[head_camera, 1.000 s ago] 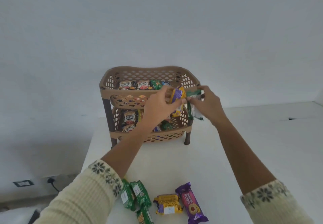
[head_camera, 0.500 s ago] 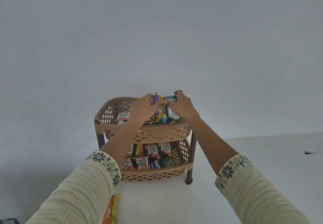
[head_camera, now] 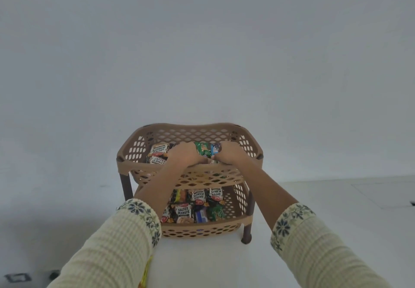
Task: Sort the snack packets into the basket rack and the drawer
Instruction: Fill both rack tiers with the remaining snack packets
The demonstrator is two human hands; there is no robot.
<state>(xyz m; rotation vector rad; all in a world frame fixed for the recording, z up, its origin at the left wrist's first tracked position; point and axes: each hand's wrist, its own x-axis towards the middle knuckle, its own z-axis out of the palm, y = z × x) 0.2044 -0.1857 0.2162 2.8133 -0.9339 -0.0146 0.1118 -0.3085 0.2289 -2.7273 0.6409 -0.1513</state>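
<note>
Salted peanuts packets point(head_camera: 159, 151) lie at the left of the basket rack's point(head_camera: 190, 127) top tier, mid-frame. Left hand point(head_camera: 184, 156) reaches over the front rim, fingers curled down beside a green packet point(head_camera: 202, 148). A blue packet point(head_camera: 215, 148) touches the right hand point(head_camera: 229, 152). Whether either hand grips cannot be told. More packets point(head_camera: 193, 208) fill the lower tier.

Left hand point(head_camera: 184, 156) holds green packet point(head_camera: 202, 148), right hand point(head_camera: 229, 155) blue packet point(head_camera: 215, 148), in top basket point(head_camera: 125, 166)
</note>
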